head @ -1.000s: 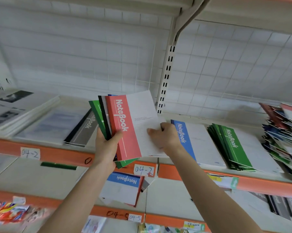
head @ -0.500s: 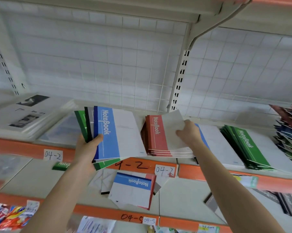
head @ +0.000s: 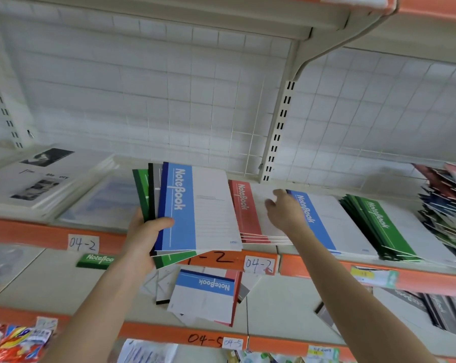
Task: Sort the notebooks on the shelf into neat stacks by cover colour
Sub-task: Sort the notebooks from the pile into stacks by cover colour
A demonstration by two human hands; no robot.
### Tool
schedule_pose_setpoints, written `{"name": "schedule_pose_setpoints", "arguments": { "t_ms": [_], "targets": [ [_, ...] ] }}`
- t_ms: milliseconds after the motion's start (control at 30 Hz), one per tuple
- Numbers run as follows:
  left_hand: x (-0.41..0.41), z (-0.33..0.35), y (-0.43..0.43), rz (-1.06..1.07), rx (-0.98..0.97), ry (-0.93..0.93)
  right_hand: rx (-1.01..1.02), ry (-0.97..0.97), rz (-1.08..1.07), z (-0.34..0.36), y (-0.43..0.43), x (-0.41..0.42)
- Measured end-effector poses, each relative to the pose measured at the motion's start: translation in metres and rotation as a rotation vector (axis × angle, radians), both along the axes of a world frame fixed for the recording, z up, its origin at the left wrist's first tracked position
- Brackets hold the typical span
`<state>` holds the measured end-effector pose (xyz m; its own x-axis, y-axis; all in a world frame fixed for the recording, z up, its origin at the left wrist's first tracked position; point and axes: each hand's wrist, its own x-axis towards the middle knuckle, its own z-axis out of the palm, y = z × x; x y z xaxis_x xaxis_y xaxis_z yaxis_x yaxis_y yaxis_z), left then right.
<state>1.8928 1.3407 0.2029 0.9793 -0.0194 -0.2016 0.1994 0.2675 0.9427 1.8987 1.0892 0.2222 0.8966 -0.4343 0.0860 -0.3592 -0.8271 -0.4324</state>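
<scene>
- Notebooks in a fanned bundle (head: 208, 210) sit at centre frame: a white cover with a blue spine band on top, with black, grey and green spines showing behind it.
- The left hand (head: 148, 239) grips this bundle at its lower left corner. The thumb lies across the front and the fingers are curled behind.
- Just right of the bundle, a stack of red-spined notebooks (head: 245, 213) lies flat on the orange-edged shelf (head: 25, 231).
- The right hand (head: 284, 213) lies over the white cover of the red stack. Its fingers are loosely extended and grip nothing.
- Further right on the same shelf are a stack of blue-spined notebooks (head: 339, 226) and then a stack of green-spined notebooks (head: 379, 221), side by side.
- At the right edge of the frame is an untidy pile of mixed-colour notebooks (head: 444, 205).
- On the lower shelf, below centre, a loose blue-banded notebook (head: 205, 297) lies on other scattered ones.
- A small green notebook (head: 97, 259) lies at lower left, under a handwritten white label (head: 84, 243).
</scene>
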Motion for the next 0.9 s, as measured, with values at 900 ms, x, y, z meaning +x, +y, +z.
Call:
{"name": "schedule_pose_setpoints", "arguments": {
  "t_ms": [900],
  "targets": [
    [0.002, 0.020, -0.163, -0.070, 0.009, -0.136, 0.223, 0.013, -0.256, 0.003, -0.184, -0.047]
  ]
}}
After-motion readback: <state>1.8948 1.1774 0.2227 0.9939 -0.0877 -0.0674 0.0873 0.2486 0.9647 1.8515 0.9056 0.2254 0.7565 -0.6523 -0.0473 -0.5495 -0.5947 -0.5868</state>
